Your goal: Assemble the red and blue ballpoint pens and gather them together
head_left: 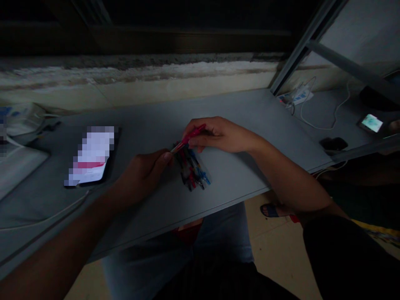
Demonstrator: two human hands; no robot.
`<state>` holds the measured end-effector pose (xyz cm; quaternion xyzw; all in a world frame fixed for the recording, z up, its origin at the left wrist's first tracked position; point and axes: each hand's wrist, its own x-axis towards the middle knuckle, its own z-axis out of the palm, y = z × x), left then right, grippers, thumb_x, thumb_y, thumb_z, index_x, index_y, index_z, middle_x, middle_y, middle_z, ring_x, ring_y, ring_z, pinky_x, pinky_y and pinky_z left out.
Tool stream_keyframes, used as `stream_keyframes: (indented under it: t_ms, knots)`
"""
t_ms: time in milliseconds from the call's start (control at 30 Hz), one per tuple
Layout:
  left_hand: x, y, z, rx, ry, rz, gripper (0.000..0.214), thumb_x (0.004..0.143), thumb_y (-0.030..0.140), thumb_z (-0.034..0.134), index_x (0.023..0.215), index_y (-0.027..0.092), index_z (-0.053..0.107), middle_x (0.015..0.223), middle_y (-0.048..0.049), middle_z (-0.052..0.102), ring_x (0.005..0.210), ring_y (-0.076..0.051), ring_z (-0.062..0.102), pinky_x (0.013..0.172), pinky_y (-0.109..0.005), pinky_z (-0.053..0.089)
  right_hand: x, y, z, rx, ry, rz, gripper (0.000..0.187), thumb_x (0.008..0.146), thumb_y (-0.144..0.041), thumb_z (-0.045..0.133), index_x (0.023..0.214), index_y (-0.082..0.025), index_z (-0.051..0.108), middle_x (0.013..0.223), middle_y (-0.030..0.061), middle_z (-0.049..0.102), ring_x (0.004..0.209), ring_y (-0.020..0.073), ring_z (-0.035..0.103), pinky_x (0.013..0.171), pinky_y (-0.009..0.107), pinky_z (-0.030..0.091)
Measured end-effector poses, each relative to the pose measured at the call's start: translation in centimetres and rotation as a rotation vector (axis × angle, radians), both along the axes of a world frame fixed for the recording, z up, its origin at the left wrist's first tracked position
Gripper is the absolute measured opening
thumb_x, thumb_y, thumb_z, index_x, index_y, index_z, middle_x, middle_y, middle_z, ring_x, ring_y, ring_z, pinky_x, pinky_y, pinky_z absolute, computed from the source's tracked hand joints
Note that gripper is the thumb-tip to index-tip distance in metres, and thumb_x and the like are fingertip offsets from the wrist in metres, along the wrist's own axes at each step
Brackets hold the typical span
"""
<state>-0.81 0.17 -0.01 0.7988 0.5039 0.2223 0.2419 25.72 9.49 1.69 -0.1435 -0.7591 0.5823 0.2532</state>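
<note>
A red pen is held between both hands above the grey table. My right hand is closed round its upper end. My left hand pinches its lower tip between thumb and fingers. Just below the pen lies a small pile of several pens with blue, red and black parts, resting on the table near its front edge.
A phone with a lit screen lies left of my hands, with a cable running off to the left. At the far right are a white charger with cords, a dark object and a second lit phone. The wall runs behind the table.
</note>
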Motion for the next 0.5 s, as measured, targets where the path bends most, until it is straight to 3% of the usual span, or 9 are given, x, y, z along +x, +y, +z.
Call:
stream_keyframes:
  t_ms: [100,267,333,400,500]
  knots:
    - [0.0,-0.1,0.3,-0.03,0.004,-0.005,0.048,0.113,0.048,0.037,0.083,0.022,0.065,0.059,0.0023,0.055,0.051,-0.017,0.052,0.058,-0.032,0.042,0.0,0.3,-0.1,-0.016,0.028,0.008,0.027,0.099,-0.033,0.081,0.114,-0.016,0.067,0.103,0.0039,0.076,0.089,0.0125,0.07,0.076,0.024,0.06]
    - [0.3,-0.1,0.1,-0.02,0.019,-0.022,0.046,0.112,0.048,0.041,0.089,0.021,0.068,0.066,-0.0007,0.066,0.057,-0.019,0.06,0.063,-0.032,0.046,0.2,0.8,-0.4,0.027,-0.11,-0.13,0.03,0.103,-0.042,0.075,0.09,-0.018,0.061,0.072,-0.0018,0.067,0.065,0.0118,0.063,0.064,0.025,0.051]
    - [0.2,0.1,-0.2,-0.01,0.032,-0.007,0.049,0.112,0.052,0.04,0.092,0.02,0.071,0.07,-0.0019,0.069,0.06,-0.019,0.063,0.065,-0.032,0.046,0.3,1.0,-0.6,0.124,-0.087,-0.139,0.024,0.094,-0.033,0.082,0.097,-0.017,0.064,0.082,-0.0003,0.071,0.072,0.0123,0.065,0.07,0.026,0.051]
    - [0.1,0.3,-0.5,-0.008,0.035,0.012,0.052,0.113,0.055,0.041,0.096,0.019,0.074,0.074,-0.0031,0.073,0.063,-0.02,0.065,0.066,-0.032,0.048,0.4,1.1,-0.7,0.208,-0.055,-0.175,0.033,0.087,-0.029,0.087,0.109,-0.017,0.066,0.095,0.0015,0.074,0.082,0.0132,0.066,0.076,0.027,0.051]
    - [-0.1,0.5,-0.7,-0.009,0.028,0.029,0.051,0.113,0.054,0.042,0.101,0.018,0.077,0.078,-0.0045,0.075,0.066,-0.02,0.067,0.068,-0.031,0.05,0.3,1.2,-0.9,0.219,-0.137,-0.242,0.029,0.099,-0.041,0.077,0.108,-0.016,0.066,0.088,0.0017,0.073,0.077,0.0144,0.065,0.074,0.029,0.048]
